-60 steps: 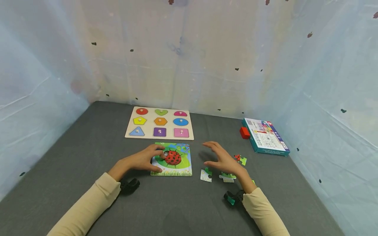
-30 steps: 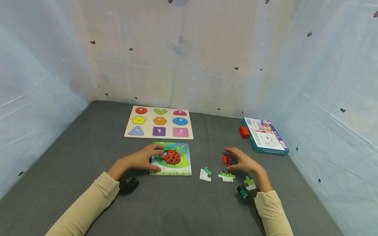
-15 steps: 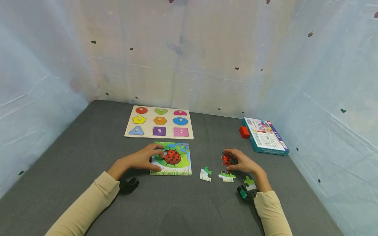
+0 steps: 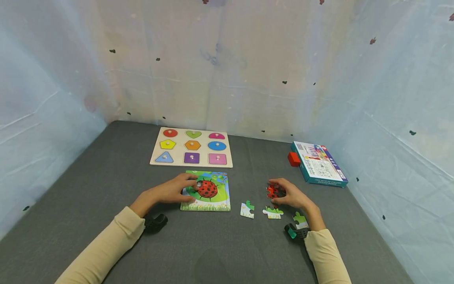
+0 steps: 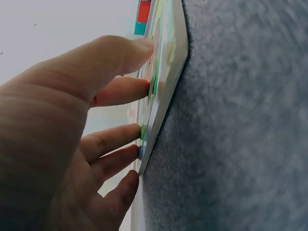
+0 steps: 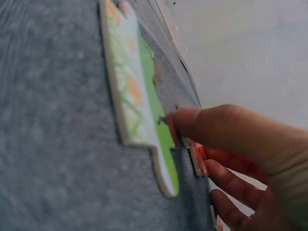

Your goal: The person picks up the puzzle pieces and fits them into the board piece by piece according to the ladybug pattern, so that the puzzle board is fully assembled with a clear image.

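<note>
Nearest: three grass pieces [image 4: 247,210] on the grey desk [image 4: 213,232], set apart, white and green, with knobs and notches; just past the middle one, a red piece [image 4: 272,191] with dark marks, the right hand's [image 4: 293,196] grip curled around it, thumb on the near side; right wrist view adds orange flowers and a tan cut edge on a grass piece, too fine for the head view; left of these, the ladybug board [image 4: 211,199], square, red spotted beetle on green; left hand [image 4: 168,191] rests there, grip spread; left wrist view adds the board's pale edge; farther back: shape board [image 4: 181,139].
</note>
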A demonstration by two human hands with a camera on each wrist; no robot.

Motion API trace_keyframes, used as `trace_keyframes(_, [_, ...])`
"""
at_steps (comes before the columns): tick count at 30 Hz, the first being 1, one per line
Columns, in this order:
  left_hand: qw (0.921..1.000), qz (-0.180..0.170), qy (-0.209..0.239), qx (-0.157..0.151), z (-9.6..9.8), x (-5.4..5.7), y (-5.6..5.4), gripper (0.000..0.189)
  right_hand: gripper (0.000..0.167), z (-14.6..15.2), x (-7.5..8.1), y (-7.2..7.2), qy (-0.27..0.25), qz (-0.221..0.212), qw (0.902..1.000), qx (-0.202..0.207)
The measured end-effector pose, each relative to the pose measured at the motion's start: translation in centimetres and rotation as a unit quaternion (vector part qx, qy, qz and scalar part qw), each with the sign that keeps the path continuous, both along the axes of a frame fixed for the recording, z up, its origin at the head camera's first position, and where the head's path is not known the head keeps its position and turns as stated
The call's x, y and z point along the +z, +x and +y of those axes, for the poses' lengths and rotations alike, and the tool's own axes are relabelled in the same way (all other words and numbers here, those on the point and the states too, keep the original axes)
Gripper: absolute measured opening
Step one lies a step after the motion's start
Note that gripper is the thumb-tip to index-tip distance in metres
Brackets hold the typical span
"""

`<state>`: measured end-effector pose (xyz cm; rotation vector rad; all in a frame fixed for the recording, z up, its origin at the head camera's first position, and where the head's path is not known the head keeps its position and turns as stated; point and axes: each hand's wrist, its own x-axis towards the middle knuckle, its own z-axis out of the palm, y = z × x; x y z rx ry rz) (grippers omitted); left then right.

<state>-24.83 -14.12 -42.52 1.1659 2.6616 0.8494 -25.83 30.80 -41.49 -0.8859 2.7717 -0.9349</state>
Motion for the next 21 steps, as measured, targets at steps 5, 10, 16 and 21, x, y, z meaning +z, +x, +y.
trace_keyframes(5, [0.9999, -0.002, -0.01, -0.001, 0.2, 0.2, 0.2, 0.022, 0.061, -0.3, -0.4, -0.3, -0.001, 0.029, 0.9995, -0.014])
trace_keyframes(10, [0.9999, -0.006, -0.013, -0.001, 0.4, 0.2, 0.3, 0.025, 0.06, -1.6, -0.5, -0.6, -0.021, 0.088, 0.9956, -0.023])
trace_keyframes(16, [0.9997, -0.005, -0.022, 0.005, 0.5, 0.1, 0.2, 0.033, 0.059, -3.4, -0.3, -0.9, -0.048, 0.141, 0.9887, -0.014])
trace_keyframes(21, [0.9996, 0.016, -0.021, -0.008, 0.6, 0.1, 0.1, 0.028, 0.059, -5.3, 0.1, -0.9, -0.06, 0.15, 0.9869, -0.003])
